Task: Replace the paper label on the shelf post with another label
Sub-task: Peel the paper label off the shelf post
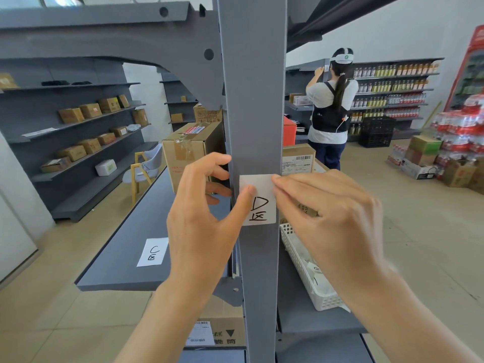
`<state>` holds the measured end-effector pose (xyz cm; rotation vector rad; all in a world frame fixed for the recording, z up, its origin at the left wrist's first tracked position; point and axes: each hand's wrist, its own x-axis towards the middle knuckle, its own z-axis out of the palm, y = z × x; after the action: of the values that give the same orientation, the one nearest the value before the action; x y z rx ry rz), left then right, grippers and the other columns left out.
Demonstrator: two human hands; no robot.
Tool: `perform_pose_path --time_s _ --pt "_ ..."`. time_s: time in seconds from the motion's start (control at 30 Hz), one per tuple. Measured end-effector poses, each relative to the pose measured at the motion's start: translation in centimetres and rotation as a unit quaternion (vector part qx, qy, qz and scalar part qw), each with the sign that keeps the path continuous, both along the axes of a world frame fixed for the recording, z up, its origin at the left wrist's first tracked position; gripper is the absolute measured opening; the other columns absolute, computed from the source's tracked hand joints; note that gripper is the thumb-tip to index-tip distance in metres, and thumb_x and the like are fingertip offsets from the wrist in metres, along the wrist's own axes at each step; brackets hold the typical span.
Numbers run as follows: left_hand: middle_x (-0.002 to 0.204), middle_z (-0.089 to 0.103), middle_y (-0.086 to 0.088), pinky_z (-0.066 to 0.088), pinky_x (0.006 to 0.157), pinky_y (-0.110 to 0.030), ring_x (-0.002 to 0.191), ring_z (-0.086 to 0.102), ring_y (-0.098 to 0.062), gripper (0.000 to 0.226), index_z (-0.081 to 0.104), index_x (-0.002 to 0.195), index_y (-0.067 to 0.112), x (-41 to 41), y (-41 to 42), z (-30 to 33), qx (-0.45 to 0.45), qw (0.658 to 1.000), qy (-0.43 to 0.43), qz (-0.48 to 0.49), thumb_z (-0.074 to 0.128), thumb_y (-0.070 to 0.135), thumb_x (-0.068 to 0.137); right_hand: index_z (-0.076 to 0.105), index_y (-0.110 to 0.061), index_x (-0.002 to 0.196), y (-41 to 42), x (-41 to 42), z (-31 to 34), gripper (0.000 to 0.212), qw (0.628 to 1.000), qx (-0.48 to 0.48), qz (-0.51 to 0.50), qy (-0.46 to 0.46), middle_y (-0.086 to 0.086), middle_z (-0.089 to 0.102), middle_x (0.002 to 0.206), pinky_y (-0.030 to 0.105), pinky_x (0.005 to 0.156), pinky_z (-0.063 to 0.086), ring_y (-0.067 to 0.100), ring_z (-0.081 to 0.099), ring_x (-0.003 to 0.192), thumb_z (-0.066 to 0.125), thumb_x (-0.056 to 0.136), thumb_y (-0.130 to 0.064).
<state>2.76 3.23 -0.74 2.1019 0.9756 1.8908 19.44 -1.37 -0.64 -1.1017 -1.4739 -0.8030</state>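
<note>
Hands: your left hand (201, 213) and right hand (332, 213) both meet at the post (252, 100)
Label: white square label (259, 203) flat on the post's front face; black marks on its lower half, a D shape over a boxed character
Left fingers: your thumb (245, 199) presses the label's left edge; other fingers curl loosely round the post's left side
Right fingers: your fingertips (279, 180) rest on the label's upper right corner; whether they pinch it, you cannot tell
Spare: second label (153, 252) lies flat on the shelf (125, 242) left of the post
Basket: white basket (309, 271) right of the post
</note>
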Motion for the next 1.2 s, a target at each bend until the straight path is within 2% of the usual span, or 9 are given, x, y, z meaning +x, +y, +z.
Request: perform_pose_path --time_s 0.13,0.23,0.37,0.53,0.7,0.87,0.97,1.03,1.2 --pt "0.11 0.066 0.004 0.059 0.074 -0.04 0.091 0.068 -0.019 0.043 0.057 0.124 0.017 0.1 0.1 0.0 0.001 1.0 0.007 0.002 0.079 0.029 0.089 0.085 -0.017 0.095 -0.1 0.1 0.3 0.009 1.0 -0.014 -0.004 0.0 -0.008 0.081 0.088 0.033 0.056 0.05 0.019 0.063 0.07 0.077 0.091 -0.019" --pt "0.109 0.066 0.004 0.059 0.074 -0.037 0.091 0.069 -0.017 0.042 0.056 0.124 0.019 0.1 0.1 0.0 0.003 1.0 0.01 0.003 0.078 0.03 0.089 0.085 -0.022 0.093 -0.3 -0.1 0.5 0.008 0.999 -0.036 -0.017 0.013 -0.013 0.079 0.086 0.03 0.054 0.045 0.016 0.058 0.074 0.077 0.091 -0.024" --pt "0.107 0.06 0.005 0.057 0.071 -0.03 0.087 0.063 -0.006 0.035 0.062 0.123 0.027 0.0 0.1 0.1 0.047 0.998 0.047 0.023 0.077 0.026 0.091 0.083 -0.029 0.089 -0.6 -0.4 1.3 0.006 0.995 -0.083 -0.019 0.05 -0.017 0.074 0.083 0.028 0.054 0.042 0.011 0.05 0.08 0.077 0.09 -0.029" --pt "0.102 0.057 -0.004 0.054 0.059 -0.036 0.078 0.059 -0.014 0.027 0.073 0.121 0.028 -0.5 0.5 0.4 0.131 0.981 0.127 0.065 0.074 0.027 0.094 0.081 -0.034 0.084 -0.6 -0.2 2.4 0.002 0.988 -0.142 -0.012 0.056 -0.014 0.067 0.085 0.024 0.055 0.041 0.007 0.047 0.085 0.081 0.083 -0.032" --pt "0.102 0.057 -0.005 0.054 0.06 -0.029 0.081 0.054 -0.01 0.022 0.077 0.115 0.027 -0.8 0.6 0.9 0.138 0.979 0.132 0.075 0.073 0.031 0.094 0.084 -0.027 0.088 -0.7 0.0 2.1 0.005 0.993 -0.085 0.014 0.08 -0.013 0.074 0.082 0.027 0.064 0.048 0.01 0.059 0.079 0.081 0.085 -0.03" --pt "0.102 0.058 -0.005 0.053 0.062 -0.026 0.082 0.053 -0.008 0.02 0.078 0.112 0.024 -0.9 0.6 1.0 0.13 0.981 0.127 0.066 0.074 0.03 0.094 0.084 -0.026 0.082 -0.2 -0.6 1.9 0.007 0.997 -0.058 -0.004 0.058 -0.01 0.075 0.074 0.03 0.06 0.046 0.011 0.053 0.074 0.078 0.086 -0.026" --pt "0.102 0.059 -0.004 0.051 0.062 -0.029 0.078 0.055 -0.011 0.019 0.078 0.111 0.023 -0.9 0.5 1.2 0.133 0.98 0.136 0.064 0.076 0.029 0.093 0.079 -0.027 0.076 -0.1 -1.1 2.2 0.009 0.996 -0.077 -0.02 0.052 -0.012 0.071 0.073 0.032 0.057 0.046 0.008 0.048 0.075 0.075 0.084 -0.024" --pt "0.102 0.059 -0.004 0.05 0.062 -0.027 0.078 0.056 -0.011 0.018 0.078 0.111 0.023 -1.0 0.5 1.4 0.132 0.979 0.141 0.064 0.076 0.029 0.093 0.075 -0.026 0.075 0.0 -1.3 2.4 0.007 0.993 -0.101 -0.016 0.054 -0.01 0.068 0.073 0.033 0.059 0.047 0.01 0.052 0.074 0.075 0.082 -0.024" --pt "0.105 0.057 -0.001 0.05 0.063 -0.027 0.081 0.058 -0.012 0.023 0.077 0.116 0.025 -1.5 0.6 1.6 0.14 0.973 0.179 0.051 0.075 0.03 0.093 0.072 -0.021 0.072 0.0 -1.3 2.6 0.005 0.988 -0.14 0.037 0.053 -0.007 0.064 0.069 0.026 0.063 0.041 0.01 0.051 0.069 0.074 0.077 -0.022"
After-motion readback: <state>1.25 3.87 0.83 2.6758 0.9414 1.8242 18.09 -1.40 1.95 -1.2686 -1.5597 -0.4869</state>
